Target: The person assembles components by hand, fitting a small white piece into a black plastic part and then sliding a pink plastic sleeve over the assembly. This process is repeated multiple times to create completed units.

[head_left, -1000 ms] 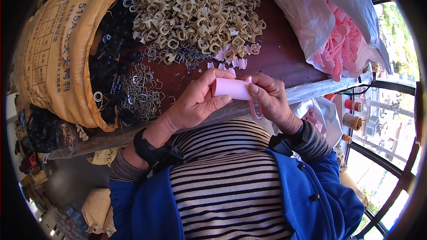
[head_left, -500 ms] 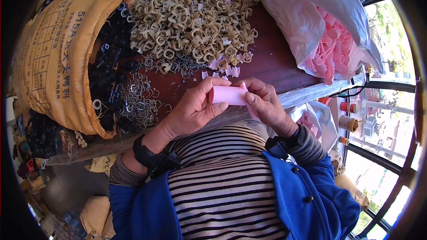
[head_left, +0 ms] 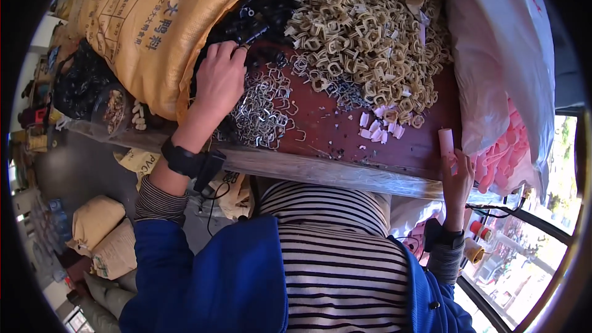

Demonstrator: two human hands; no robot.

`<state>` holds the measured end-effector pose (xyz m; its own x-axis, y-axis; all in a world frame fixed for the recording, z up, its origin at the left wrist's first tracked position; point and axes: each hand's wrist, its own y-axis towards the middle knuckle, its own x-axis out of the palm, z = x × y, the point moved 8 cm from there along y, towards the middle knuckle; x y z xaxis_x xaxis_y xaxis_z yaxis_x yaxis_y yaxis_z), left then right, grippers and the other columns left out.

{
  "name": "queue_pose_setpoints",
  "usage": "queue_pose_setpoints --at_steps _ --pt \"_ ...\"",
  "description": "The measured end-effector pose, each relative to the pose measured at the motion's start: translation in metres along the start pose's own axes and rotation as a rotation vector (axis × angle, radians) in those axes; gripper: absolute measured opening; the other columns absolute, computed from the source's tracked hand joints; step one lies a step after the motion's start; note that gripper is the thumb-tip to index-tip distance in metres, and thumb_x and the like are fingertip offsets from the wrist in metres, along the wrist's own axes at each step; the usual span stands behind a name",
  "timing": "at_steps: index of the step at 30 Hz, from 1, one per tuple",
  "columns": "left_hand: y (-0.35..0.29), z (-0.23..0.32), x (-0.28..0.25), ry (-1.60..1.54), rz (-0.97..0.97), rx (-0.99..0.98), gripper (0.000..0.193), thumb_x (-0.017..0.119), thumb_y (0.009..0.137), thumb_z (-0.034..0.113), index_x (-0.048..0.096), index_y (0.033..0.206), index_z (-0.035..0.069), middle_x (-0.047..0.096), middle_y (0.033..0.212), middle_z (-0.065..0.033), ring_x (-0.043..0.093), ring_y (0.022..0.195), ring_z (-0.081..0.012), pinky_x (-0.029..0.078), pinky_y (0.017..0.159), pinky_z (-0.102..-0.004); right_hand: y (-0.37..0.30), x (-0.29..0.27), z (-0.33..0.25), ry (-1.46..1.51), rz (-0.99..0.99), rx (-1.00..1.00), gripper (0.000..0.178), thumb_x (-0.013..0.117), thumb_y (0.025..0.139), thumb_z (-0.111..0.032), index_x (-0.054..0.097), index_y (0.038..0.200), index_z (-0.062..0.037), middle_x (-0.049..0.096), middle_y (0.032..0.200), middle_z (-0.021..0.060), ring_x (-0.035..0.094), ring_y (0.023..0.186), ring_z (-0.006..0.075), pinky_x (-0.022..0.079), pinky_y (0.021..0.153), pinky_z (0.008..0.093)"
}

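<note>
Big yellow woven sack (head_left: 154, 24) w/ dark print, top left on the table. White plastic bag (head_left: 505, 55) w/ pink pieces at right. Tan sacks (head_left: 102, 234) on floor, lower left.

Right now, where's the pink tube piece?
In the head view the pink tube piece sits far right, at the right hand fingertips, beside the bag of pink parts.

Single head view, looking steeply down, table (head_left: 345, 135) close, rim perhaps warped
</note>
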<state>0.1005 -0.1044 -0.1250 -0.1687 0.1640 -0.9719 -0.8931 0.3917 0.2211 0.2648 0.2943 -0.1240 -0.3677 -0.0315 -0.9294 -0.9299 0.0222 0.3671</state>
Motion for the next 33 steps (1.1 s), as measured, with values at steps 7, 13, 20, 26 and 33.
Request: queue_pose_setpoints --at_steps 7,13,20,26,33 --pt "0.008 -0.026 0.004 0.012 -0.054 -0.016 0.026 0.058 0.072 0.009 0.055 0.096 0.002 0.053 0.094 -0.0085 0.049 0.09 -0.0272 0.042 0.074 -0.0303 0.031 -0.031 -0.039 0.153 0.084 0.046 0.012 0.057 0.073 -0.006 0.056 0.083 0.0004 0.056 0.079 0.0112 0.055 0.066 0.0224 0.044 0.056 0.0285" --pt "-0.006 -0.06 -0.017 -0.855 0.215 -0.277 0.027 0.058 0.077 0.016 0.055 0.1 0.003 0.057 0.086 -0.0039 0.056 0.078 -0.014 0.044 0.066 -0.0232 0.054 0.0 -0.13 0.531 -0.134 -0.276 0.01 0.058 0.066 0.003 0.056 0.076 -0.0001 0.052 0.071 0.01 0.052 0.063 0.024 0.042 0.055 0.0295" --pt "-0.03 -0.015 -0.009 -1.88 0.024 -0.492 0.037 0.044 0.086 0.026 0.043 0.116 0.004 0.056 0.089 -0.0069 0.056 0.077 -0.0128 0.047 0.061 -0.0213 0.065 0.035 -0.222 0.474 -0.173 -0.636 0.012 0.056 0.066 -0.005 0.053 0.077 -0.0033 0.047 0.068 0.008 0.05 0.061 0.0249 0.042 0.055 0.033" --pt "-0.06 0.022 0.03 -2.234 -0.386 -0.476 0.04 0.042 0.086 0.025 0.037 0.119 0.002 0.054 0.094 -0.0097 0.056 0.082 -0.0175 0.048 0.064 -0.0213 0.071 0.076 -0.234 0.256 -0.234 -0.613 0.008 0.05 0.068 -0.009 0.047 0.073 -0.0041 0.047 0.069 0.0081 0.053 0.059 0.0251 0.044 0.054 0.0331" --pt "-0.069 0.056 0.052 -2.031 -0.407 -0.675 0.039 0.046 0.085 0.019 0.036 0.12 0.002 0.053 0.095 -0.0095 0.058 0.081 -0.0183 0.047 0.063 -0.0215 0.069 0.081 -0.238 0.241 -0.264 -0.611 0.007 0.049 0.067 -0.008 0.045 0.07 -0.0046 0.047 0.068 0.0092 0.055 0.059 0.0244 0.046 0.052 0.033"
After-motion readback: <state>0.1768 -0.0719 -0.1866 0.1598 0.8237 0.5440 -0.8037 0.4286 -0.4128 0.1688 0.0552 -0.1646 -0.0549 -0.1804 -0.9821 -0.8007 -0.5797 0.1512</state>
